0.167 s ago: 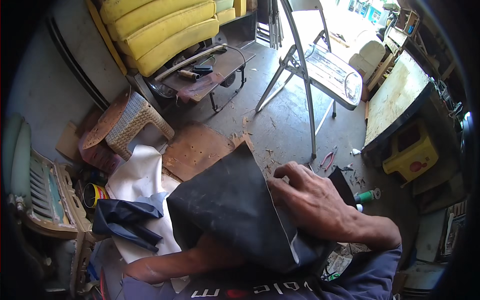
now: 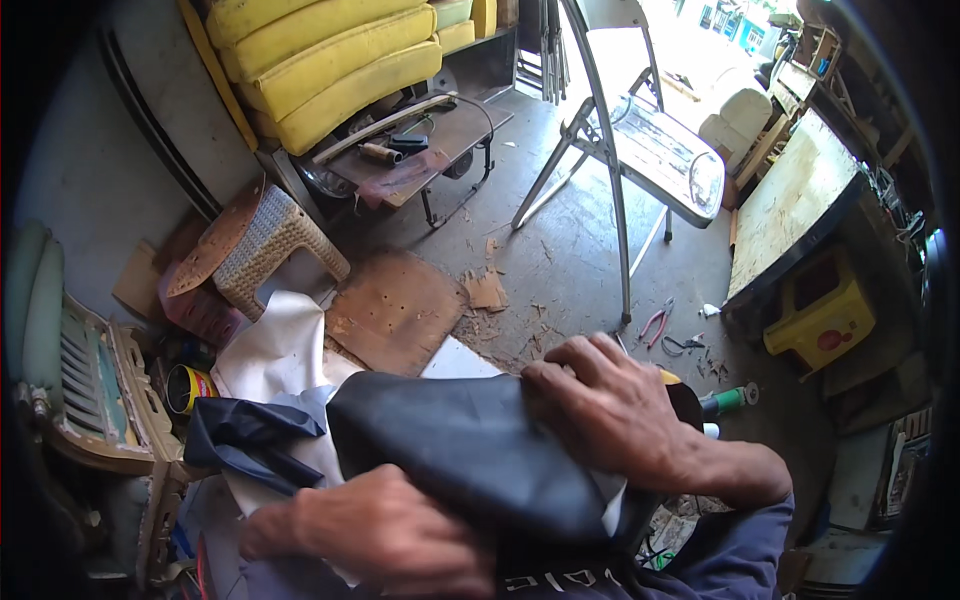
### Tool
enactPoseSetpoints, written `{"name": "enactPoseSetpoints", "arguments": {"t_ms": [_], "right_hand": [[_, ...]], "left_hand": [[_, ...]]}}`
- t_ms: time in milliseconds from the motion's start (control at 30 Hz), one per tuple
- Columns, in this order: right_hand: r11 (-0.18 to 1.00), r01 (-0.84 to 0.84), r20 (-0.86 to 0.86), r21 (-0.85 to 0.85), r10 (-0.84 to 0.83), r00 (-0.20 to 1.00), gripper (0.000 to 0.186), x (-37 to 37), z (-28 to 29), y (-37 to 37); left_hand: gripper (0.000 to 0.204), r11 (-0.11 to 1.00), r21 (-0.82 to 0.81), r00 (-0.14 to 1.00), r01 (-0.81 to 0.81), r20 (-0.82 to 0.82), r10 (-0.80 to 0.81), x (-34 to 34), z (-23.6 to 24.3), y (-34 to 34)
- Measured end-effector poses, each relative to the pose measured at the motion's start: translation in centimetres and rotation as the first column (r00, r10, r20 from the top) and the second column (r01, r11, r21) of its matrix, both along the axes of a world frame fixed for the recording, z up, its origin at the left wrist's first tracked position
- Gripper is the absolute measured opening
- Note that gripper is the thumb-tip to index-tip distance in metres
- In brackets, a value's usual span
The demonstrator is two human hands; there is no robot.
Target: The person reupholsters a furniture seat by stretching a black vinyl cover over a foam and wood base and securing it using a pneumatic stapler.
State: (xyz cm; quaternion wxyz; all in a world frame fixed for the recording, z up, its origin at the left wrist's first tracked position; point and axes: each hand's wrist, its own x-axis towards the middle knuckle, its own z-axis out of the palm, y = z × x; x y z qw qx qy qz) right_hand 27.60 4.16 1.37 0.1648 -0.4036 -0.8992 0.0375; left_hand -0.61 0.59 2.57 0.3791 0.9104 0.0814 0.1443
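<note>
Black leather-like sheet (image 2: pixel 470 450) lies draped across my lap, its long axis running from lower right up toward the brown board (image 2: pixel 395 310) on the floor. My right hand (image 2: pixel 610 415) presses flat on its upper right edge, fingers spread; my left hand (image 2: pixel 390 530) grips the near edge from beneath, closer to me.

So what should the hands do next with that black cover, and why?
Probably smooth it flat: the black cover bulges between the hands, with the right hand pressing its upper edge and the left hand gripping its lower edge. A small outward pull would likely tighten it.
</note>
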Motion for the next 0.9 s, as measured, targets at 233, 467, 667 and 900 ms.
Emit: {"name": "enactPoseSetpoints", "arguments": {"t_ms": [233,467,667,900], "right_hand": [[0.983,0.031,-0.019,0.182,-0.028,0.999,0.033,-1.8,-0.9,-0.6],[0.998,-0.009,-0.113,0.06,0.016,0.993,0.025,-1.2,-1.7,0.0],[0.998,-0.062,-0.178,-0.024,0.056,0.982,0.03,-1.0,-2.1,0.9],[0.987,-0.112,-0.22,-0.113,0.085,0.972,0.028,-1.5,-1.6,1.3]], "left_hand": [[0.041,0.741,0.444,0.854,-0.504,0.387,0.348,4.8,1.6,5.0],[0.026,0.664,0.696,0.955,-0.273,0.116,0.272,3.1,-0.4,3.6],[0.024,0.724,0.69,0.999,0.023,-0.037,0.003,2.6,-3.1,1.8],[0.024,0.481,0.877,0.999,0.011,-0.03,0.03,4.0,-2.7,2.3]]}}
